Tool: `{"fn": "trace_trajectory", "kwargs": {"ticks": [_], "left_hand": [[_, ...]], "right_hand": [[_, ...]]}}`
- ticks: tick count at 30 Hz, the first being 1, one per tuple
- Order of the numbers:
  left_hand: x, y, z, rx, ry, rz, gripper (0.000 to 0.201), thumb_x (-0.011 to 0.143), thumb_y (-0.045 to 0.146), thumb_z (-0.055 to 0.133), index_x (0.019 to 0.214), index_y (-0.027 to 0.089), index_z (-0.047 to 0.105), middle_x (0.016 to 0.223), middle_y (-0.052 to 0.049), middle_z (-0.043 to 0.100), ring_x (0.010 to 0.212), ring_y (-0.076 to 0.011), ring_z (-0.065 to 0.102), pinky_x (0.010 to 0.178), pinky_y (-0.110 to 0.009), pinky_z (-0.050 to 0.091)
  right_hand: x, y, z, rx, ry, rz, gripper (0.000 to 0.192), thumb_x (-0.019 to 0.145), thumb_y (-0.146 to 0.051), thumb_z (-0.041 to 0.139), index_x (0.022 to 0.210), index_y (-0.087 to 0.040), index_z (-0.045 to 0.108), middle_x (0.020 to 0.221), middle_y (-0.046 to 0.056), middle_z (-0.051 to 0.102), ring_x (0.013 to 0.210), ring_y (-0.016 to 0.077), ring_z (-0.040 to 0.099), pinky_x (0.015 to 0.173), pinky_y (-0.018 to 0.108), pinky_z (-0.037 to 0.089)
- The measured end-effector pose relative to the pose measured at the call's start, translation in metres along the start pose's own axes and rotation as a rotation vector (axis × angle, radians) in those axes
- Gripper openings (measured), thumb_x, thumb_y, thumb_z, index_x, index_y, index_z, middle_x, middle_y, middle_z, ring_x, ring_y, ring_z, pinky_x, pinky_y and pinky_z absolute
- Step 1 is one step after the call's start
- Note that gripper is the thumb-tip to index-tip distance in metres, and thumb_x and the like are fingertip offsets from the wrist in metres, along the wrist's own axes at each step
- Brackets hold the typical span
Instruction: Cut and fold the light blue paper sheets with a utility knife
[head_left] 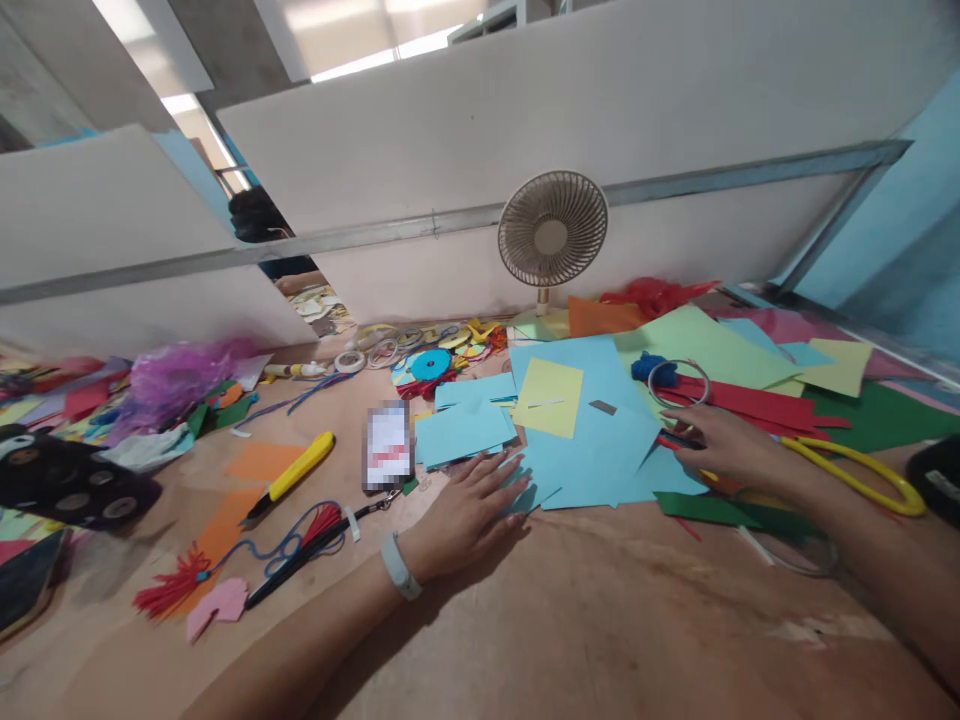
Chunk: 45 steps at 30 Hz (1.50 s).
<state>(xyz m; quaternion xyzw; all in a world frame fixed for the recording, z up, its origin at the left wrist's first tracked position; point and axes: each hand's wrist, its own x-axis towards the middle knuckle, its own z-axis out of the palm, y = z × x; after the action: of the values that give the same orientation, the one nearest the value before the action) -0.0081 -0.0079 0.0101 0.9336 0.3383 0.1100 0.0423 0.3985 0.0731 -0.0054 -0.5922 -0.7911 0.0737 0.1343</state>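
Cluttered craft table [600, 620], fan [553, 232] at back: both hands on paper.
L hand [469, 510] flat, fingers spread, pinning blue sheet [592, 440]; R hand [724, 447] fingers curled at red strips [750, 400], grip unclear, w/ yellow scissors [862, 470] just beside. Keep L pressing so sheet stays put.

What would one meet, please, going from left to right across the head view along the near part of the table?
Red tassel → yellow utility knife → left hand → light blue paper → right hand → yellow-handled scissors.
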Motion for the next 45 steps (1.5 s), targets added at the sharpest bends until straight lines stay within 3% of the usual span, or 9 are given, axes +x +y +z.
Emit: {"fn": "trace_trajectory", "kwargs": {"ticks": [3, 6, 8, 11, 13, 17, 23, 30, 45], "left_hand": [[0.0, -0.006, 0.001, 0.006, -0.113, 0.049, 0.051, 0.106, 0.044, 0.036, 0.152, 0.021, 0.037, 0.161, -0.011, 0.027, 0.15, -0.0294, 0.023, 0.121, -0.052, 0.022], [0.0, -0.007, 0.005, -0.016, -0.16, 0.068, 0.053, 0.107, 0.044, 0.031, 0.154, 0.019, 0.033, 0.161, -0.012, 0.027, 0.151, -0.0263, 0.019, 0.122, -0.052, 0.017], [-0.001, -0.008, 0.007, -0.033, -0.159, 0.074, 0.052, 0.108, 0.043, 0.031, 0.154, 0.02, 0.032, 0.161, -0.012, 0.027, 0.152, -0.025, 0.017, 0.123, -0.051, 0.015], [-0.001, -0.008, 0.009, -0.043, -0.144, 0.072, 0.052, 0.107, 0.043, 0.031, 0.155, 0.022, 0.03, 0.161, -0.01, 0.029, 0.152, -0.0241, 0.017, 0.123, -0.05, 0.014], [-0.001, -0.009, 0.01, -0.036, -0.144, 0.07, 0.052, 0.108, 0.043, 0.031, 0.155, 0.023, 0.029, 0.161, -0.009, 0.029, 0.152, -0.0239, 0.016, 0.123, -0.05, 0.014], [-0.002, -0.009, 0.009, -0.019, -0.156, 0.061, 0.054, 0.107, 0.044, 0.032, 0.157, 0.024, 0.026, 0.162, -0.009, 0.024, 0.152, -0.0253, 0.013, 0.123, -0.052, 0.015], [-0.001, -0.008, 0.009, -0.016, -0.151, 0.056, 0.054, 0.107, 0.043, 0.033, 0.158, 0.026, 0.023, 0.163, -0.008, 0.023, 0.152, -0.0256, 0.016, 0.122, -0.052, 0.018], [-0.001, -0.008, 0.008, 0.039, -0.145, 0.064, 0.055, 0.107, 0.043, 0.035, 0.158, 0.026, 0.024, 0.164, -0.007, 0.019, 0.152, -0.0272, 0.016, 0.121, -0.052, 0.022], [0.001, -0.008, 0.008, 0.058, -0.125, 0.072, 0.057, 0.107, 0.041, 0.037, 0.159, 0.027, 0.02, 0.164, -0.006, 0.018, 0.152, -0.0263, 0.016, 0.123, -0.05, 0.019]], "right_hand": [[0.003, -0.004, -0.003, 0.015, -0.046, 0.044, 0.049, 0.069, -0.028, 0.057, 0.116, -0.017, 0.067, 0.103, 0.014, 0.07, 0.091, 0.0306, 0.066, 0.075, 0.038, 0.051], [0.002, -0.014, -0.015, -0.018, -0.029, 0.084, 0.03, 0.071, -0.03, 0.054, 0.097, -0.02, 0.067, 0.099, 0.015, 0.068, 0.092, 0.0341, 0.063, 0.073, 0.041, 0.047], [0.0, -0.021, -0.025, -0.065, 0.034, 0.176, 0.02, 0.078, -0.036, 0.05, 0.087, -0.022, 0.061, 0.095, 0.018, 0.065, 0.09, 0.0371, 0.061, 0.068, 0.042, 0.044], [-0.004, -0.028, -0.041, -0.095, 0.191, 0.385, 0.021, 0.081, -0.04, 0.046, 0.09, -0.023, 0.055, 0.097, 0.02, 0.062, 0.087, 0.0394, 0.059, 0.063, 0.043, 0.039], [-0.005, -0.032, -0.046, 0.022, 0.187, 0.438, 0.022, 0.082, -0.04, 0.043, 0.093, -0.023, 0.053, 0.089, 0.017, 0.062, 0.081, 0.0368, 0.059, 0.063, 0.043, 0.038], [-0.005, -0.045, -0.039, 0.302, -0.089, 0.267, 0.029, 0.085, -0.046, 0.036, 0.083, -0.025, 0.056, 0.075, 0.007, 0.062, 0.074, 0.0287, 0.06, 0.064, 0.038, 0.044], [-0.002, -0.088, -0.02, 0.197, -0.346, 0.193, 0.063, 0.087, -0.073, 0.033, 0.055, -0.023, 0.054, 0.062, 0.007, 0.061, 0.064, 0.0244, 0.056, 0.059, 0.034, 0.037], [0.01, -0.101, -0.018, -0.081, -0.375, 0.213, 0.067, 0.089, -0.075, 0.027, 0.058, -0.022, 0.053, 0.066, 0.008, 0.062, 0.065, 0.0225, 0.054, 0.056, 0.031, 0.027], [0.01, -0.093, -0.014, -0.02, -0.402, 0.229, 0.067, 0.085, -0.08, 0.03, 0.055, -0.024, 0.051, 0.061, 0.004, 0.06, 0.061, 0.0204, 0.05, 0.055, 0.032, 0.026]]}}
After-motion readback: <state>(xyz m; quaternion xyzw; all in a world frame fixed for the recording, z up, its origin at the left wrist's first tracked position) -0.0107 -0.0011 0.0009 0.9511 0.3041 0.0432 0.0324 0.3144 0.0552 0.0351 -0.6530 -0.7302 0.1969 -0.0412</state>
